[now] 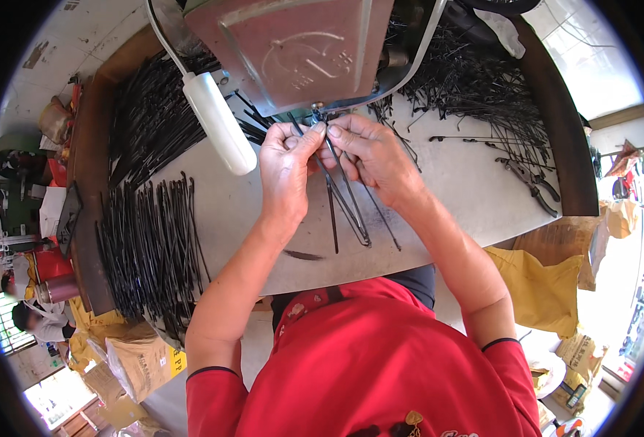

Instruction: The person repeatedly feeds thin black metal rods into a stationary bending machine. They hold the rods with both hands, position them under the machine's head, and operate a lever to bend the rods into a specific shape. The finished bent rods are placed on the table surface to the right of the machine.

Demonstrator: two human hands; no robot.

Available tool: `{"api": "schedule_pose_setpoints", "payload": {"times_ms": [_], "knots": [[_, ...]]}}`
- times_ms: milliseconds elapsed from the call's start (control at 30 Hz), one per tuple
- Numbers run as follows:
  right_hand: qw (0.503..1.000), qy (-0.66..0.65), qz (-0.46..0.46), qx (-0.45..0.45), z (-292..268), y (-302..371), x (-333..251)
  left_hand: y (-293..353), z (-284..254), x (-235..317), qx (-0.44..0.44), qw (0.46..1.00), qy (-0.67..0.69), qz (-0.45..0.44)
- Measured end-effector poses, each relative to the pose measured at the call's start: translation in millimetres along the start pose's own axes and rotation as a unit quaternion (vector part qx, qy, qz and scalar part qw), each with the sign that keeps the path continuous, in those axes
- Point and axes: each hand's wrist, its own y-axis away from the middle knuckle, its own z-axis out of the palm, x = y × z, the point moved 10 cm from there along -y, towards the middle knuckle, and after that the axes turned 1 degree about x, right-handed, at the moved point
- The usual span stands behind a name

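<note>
Both my hands meet just under the front of a machine with a worn pinkish metal cover (pixel 293 51), close to its small metal tip (pixel 317 109). My left hand (pixel 285 167) pinches the upper end of a thin black bent metal rod (pixel 352 218) between thumb and fingers. My right hand (pixel 377 156) is closed at the same spot, its thumb and fingers on the upper part of the black rods. Their long legs slant down toward me and join near a bend. Exactly how the ends fit together is hidden by my fingers. More loose black rods lie just below my hands.
A dense bundle of black rods (pixel 151 247) lies at the left, with another heap (pixel 151 120) behind it. Tangled rods (pixel 482 87) cover the far right, beside dark-handled pliers (pixel 529 182). A white lamp (pixel 220 124) hangs left of the machine. A raised brown rim (pixel 575 167) borders the metal table.
</note>
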Motion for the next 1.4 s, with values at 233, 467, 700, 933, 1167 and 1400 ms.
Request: {"api": "schedule_pose_setpoints", "payload": {"times_ms": [233,467,700,933,1167,1400], "knots": [[1.0,0.007,0.005,0.012,3.2,8.8,-8.4,4.0,1.6,2.4,-0.003,1.0,0.009,0.003],[1.0,-0.006,0.0,0.014,1.7,10.0,-4.6,3.4,3.4,0.9,-0.014,1.0,0.023,0.01],[1.0,0.007,-0.006,0.015,1.0,8.4,-0.8,2.1,0.0,-4.6,-0.004,0.999,0.035,-0.001],[0.999,0.024,-0.013,0.017,1.4,7.1,-0.4,0.5,-1.7,-1.6,-0.006,1.0,-0.016,0.0],[0.999,-0.036,0.032,-0.025,1.4,5.2,5.6,-3.2,-1.0,0.0,-0.028,0.999,-0.032,-0.034],[0.999,-0.051,0.007,-0.005,3.7,9.2,0.8,-2.1,1.2,2.8,-0.019,0.999,-0.037,-0.028]]}}
